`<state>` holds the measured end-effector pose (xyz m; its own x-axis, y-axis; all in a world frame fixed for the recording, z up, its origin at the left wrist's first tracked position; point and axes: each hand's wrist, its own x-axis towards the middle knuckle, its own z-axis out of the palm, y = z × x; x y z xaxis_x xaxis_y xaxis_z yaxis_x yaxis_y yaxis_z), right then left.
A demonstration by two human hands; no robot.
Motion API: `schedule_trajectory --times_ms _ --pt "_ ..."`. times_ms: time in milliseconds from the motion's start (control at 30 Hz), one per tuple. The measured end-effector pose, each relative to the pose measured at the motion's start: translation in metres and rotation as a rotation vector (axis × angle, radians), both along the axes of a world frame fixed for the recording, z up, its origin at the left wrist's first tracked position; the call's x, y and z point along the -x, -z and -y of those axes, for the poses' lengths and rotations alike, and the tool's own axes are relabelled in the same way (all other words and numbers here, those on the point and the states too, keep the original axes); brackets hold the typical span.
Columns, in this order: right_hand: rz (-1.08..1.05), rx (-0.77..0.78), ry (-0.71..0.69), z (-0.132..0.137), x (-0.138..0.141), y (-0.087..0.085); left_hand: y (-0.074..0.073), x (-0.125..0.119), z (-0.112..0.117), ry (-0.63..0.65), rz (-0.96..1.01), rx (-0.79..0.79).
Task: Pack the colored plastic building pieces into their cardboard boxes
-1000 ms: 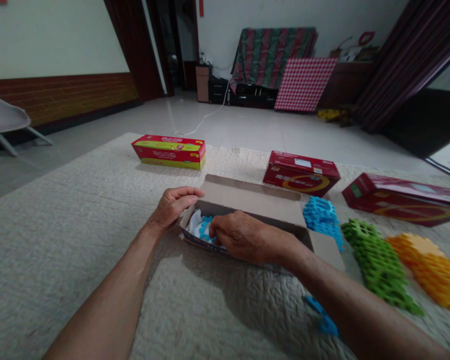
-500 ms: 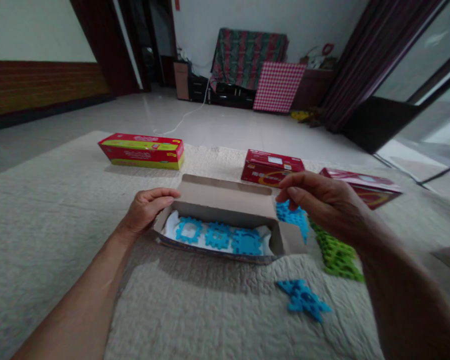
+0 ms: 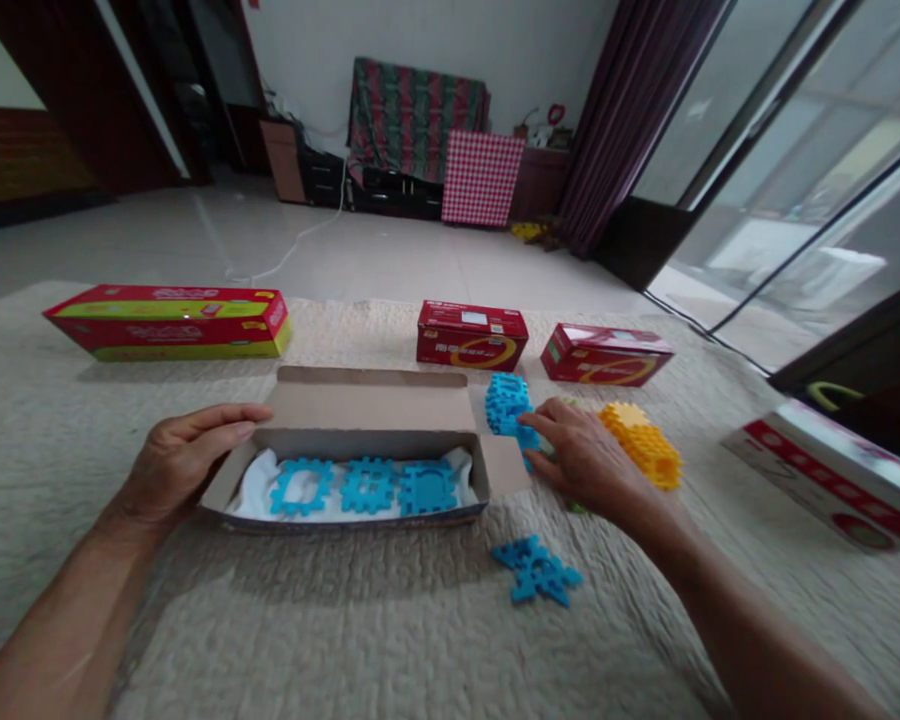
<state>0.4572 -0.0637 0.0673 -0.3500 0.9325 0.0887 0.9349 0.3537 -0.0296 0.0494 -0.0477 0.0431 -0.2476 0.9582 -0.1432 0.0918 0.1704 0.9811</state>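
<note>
An open cardboard box [image 3: 375, 405] lies on the cream rug in front of me, its lid flap folded back. Inside, three blue interlocking foam pieces [image 3: 367, 487] lie flat in a row on white paper. My left hand [image 3: 184, 455] grips the box's left end, fingers curled over the end flap. My right hand [image 3: 581, 460] reaches just past the box's right end; thumb and fingers pinch the lower edge of a blue stack of pieces [image 3: 506, 400]. A loose blue piece [image 3: 536, 570] lies on the rug nearer to me.
A yellow stack of pieces [image 3: 641, 440] sits right of my right hand. Closed red boxes lie around: a long one [image 3: 169, 320] far left, two [image 3: 471, 335] [image 3: 607, 355] behind, one [image 3: 832, 480] at right. Glass doors stand at right.
My right hand left the box, rose, then came down on the blue stack to the box's right. The view swung right. My left hand stayed on the box end.
</note>
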Motion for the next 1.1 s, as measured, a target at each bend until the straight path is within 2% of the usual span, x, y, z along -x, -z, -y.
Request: schedule_trajectory --times_ms 367,500,700,833,933,1100 --pt "0.032 -0.068 0.044 0.008 0.0 0.016 0.004 0.002 -0.003 -0.047 -0.062 -0.041" --pt "-0.068 -0.08 0.019 0.01 -0.003 0.015 0.003 0.0 -0.002 -0.055 -0.037 -0.028" --pt "-0.406 0.144 0.064 0.002 -0.016 0.002 0.003 0.0 -0.003 -0.04 -0.044 -0.049" --pt "-0.585 0.321 0.029 0.002 -0.022 -0.009 0.004 0.0 -0.004 -0.046 -0.052 -0.059" --pt "-0.473 0.401 0.003 0.01 -0.015 -0.008 0.004 0.0 -0.004 -0.051 -0.077 -0.069" --pt "-0.193 0.182 -0.023 0.025 -0.002 0.003 0.006 0.003 -0.005 -0.04 -0.09 -0.069"
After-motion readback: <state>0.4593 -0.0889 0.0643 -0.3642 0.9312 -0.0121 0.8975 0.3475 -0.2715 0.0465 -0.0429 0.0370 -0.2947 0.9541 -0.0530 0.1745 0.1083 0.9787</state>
